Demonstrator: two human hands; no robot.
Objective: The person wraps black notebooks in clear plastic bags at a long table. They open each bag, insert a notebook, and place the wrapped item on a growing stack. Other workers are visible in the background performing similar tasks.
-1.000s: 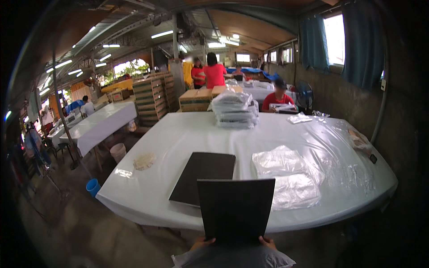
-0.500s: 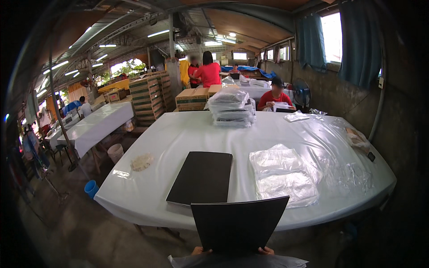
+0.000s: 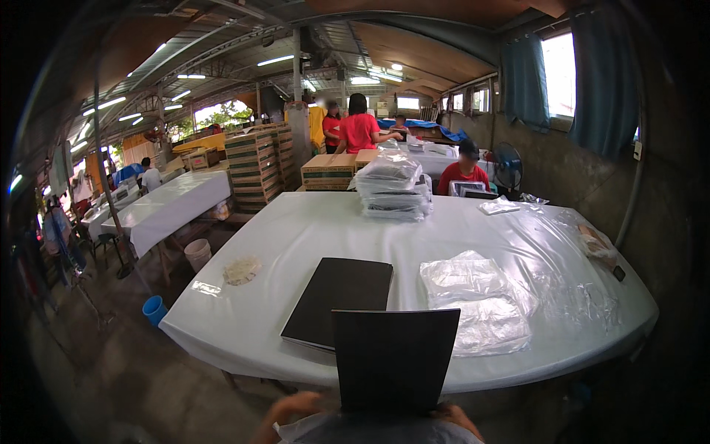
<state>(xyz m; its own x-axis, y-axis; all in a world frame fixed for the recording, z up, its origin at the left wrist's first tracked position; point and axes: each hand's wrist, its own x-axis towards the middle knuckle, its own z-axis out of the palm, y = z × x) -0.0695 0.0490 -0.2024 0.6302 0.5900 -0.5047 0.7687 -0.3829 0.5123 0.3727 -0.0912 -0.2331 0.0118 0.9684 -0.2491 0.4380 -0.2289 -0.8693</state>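
A stiff black sheet or thin stack of sheets (image 3: pixel 396 359) stands upright in front of me at the table's near edge. Its lower end meets clear plastic (image 3: pixel 370 431), which looks like a bag. Beside the sheet's lower left edge is my left hand (image 3: pixel 298 404), its fingers blurred. My right hand (image 3: pixel 455 416) is at the lower right edge, fingertips closed against it and partly hidden. On the table lies a stack of black sheets (image 3: pixel 340 300), its near right corner covered by the upright sheet. Folded clear plastic bags (image 3: pixel 477 303) lie to its right.
The white-covered table (image 3: pixel 244 314) carries a pile of plastic-wrapped packs (image 3: pixel 394 185) at the far edge and a small beige heap (image 3: pixel 242 271) at left. A blue bucket (image 3: pixel 153 310) stands on the floor. Beyond the table, a person in red (image 3: pixel 464 175) sits near a fan (image 3: pixel 508 164).
The upright black sheet has sunk lower, toward me, and looks narrower. My left hand has moved left, away from its edge. The seated person's head and hands have shifted.
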